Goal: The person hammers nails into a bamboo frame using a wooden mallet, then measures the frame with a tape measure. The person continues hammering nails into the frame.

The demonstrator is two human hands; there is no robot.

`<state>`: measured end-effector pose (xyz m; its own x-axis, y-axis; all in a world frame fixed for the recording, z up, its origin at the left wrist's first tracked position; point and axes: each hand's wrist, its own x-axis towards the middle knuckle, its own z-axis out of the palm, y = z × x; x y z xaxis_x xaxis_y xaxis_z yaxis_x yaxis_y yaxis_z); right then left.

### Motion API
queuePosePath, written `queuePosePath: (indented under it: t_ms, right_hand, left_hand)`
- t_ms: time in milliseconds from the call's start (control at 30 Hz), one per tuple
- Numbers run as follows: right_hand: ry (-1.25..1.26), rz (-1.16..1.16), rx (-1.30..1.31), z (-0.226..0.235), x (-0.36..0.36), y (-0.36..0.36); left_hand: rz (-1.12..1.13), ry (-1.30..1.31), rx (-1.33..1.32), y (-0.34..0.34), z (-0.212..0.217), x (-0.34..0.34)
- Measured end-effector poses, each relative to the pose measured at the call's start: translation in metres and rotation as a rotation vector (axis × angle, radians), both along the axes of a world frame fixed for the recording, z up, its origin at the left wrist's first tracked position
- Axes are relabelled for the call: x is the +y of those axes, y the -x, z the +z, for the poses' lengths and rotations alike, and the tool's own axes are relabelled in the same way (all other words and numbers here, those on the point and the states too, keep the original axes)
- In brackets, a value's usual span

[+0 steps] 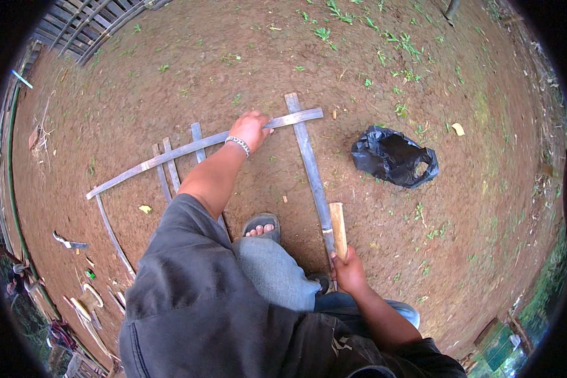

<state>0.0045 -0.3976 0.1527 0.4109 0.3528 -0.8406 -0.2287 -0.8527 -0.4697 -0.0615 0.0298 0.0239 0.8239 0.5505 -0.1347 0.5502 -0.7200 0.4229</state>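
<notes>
My left hand (251, 130), with a chain bracelet at its wrist, is closed over a long, curved-looking bamboo slat (189, 147) that lies crosswise on the ground. The slat's right end crosses over a long upright slat (307, 157), and several other slats (198, 142) run under it towards me. My right hand (349, 271) is closed round a short pale wooden stick (337, 223), beside the near part of the long upright slat. What lies at the stick's lower end is hidden by the hand. My sandalled foot (261, 228) stands between the slats.
A crumpled black plastic bag (394, 156) lies to the right on bare soil. At the left are a knife-like tool (69, 242) and a curved pale object (93, 295). A slatted bamboo panel (88, 28) stands at the far left, and a yellow leaf (458, 129) lies far right.
</notes>
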Motion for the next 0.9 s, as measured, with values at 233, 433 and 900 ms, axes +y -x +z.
queuePosePath:
  t_ms: [233,433,900]
  right_hand:
    - [-0.049,-0.082,0.044,-0.026,-0.01,0.002]
    - [-0.106,-0.048,0.009,-0.021,-0.001,0.003]
    - [0.046,0.117,-0.065,-0.027,-0.002,-0.009]
  left_hand:
    - [0.052,-0.008,0.028,0.016,0.003,-0.008]
    - [0.044,-0.052,0.172,0.025,0.019,-0.01]
    - [0.179,-0.05,0.177,0.045,0.021,-0.013]
